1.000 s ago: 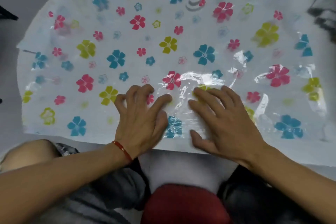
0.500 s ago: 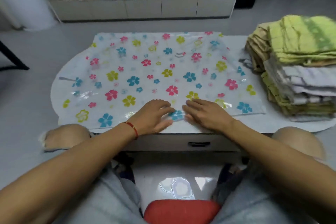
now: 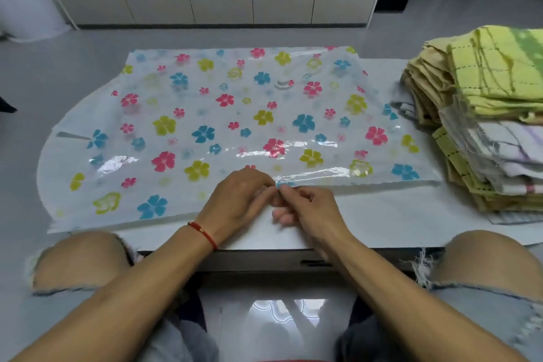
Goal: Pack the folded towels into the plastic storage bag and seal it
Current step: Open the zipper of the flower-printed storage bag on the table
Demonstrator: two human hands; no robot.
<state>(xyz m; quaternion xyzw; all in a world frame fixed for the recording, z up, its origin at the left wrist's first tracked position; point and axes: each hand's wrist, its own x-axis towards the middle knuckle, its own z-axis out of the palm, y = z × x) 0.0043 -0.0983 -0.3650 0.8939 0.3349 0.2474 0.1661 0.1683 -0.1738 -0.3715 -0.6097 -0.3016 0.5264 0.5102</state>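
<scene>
A clear plastic storage bag (image 3: pixel 223 120) printed with pink, blue and yellow flowers lies flat across the low white table (image 3: pixel 382 223). A white valve (image 3: pixel 282 84) sits on its far part. My left hand (image 3: pixel 238 200) and my right hand (image 3: pixel 305 206) meet at the bag's near edge, fingertips pinching the plastic there. A tall stack of folded towels (image 3: pixel 484 117), yellow, tan and white, stands on the table's right end, touching the bag's right side.
A long low cabinet (image 3: pixel 217 6) with plants, frames and ornaments runs along the far wall. Grey floor surrounds the table. My bare knees (image 3: pixel 79 258) are at the table's near edge on both sides.
The view pulled back from close over the bag to the whole table. Both hands slid from flat on the bag toward me and now pinch its near edge.
</scene>
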